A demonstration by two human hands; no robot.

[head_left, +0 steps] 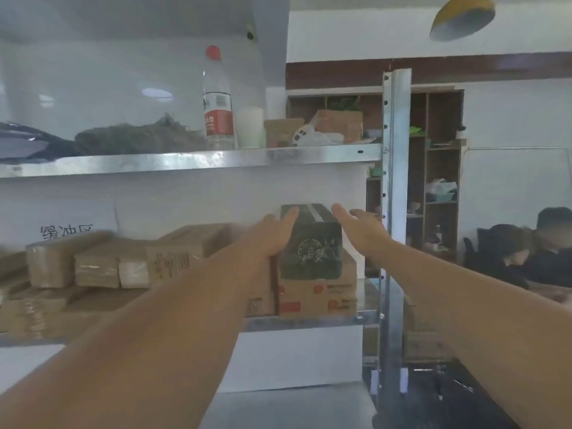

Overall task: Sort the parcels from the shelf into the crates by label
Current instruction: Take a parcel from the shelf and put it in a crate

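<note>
A dark green box with a round emblem on its front sits on top of a brown carton at the right end of the middle shelf. My left hand lies flat against the box's left side, fingers stretched along it. My right hand hovers just off the box's right side, fingers apart, with a small gap between palm and box. Several brown cardboard parcels are stacked to the left on the same shelf. No crates are in view.
The upper shelf carries a plastic bottle with a red cap, a white cup and small cartons. A metal upright stands right of my hand. People sit at the far right.
</note>
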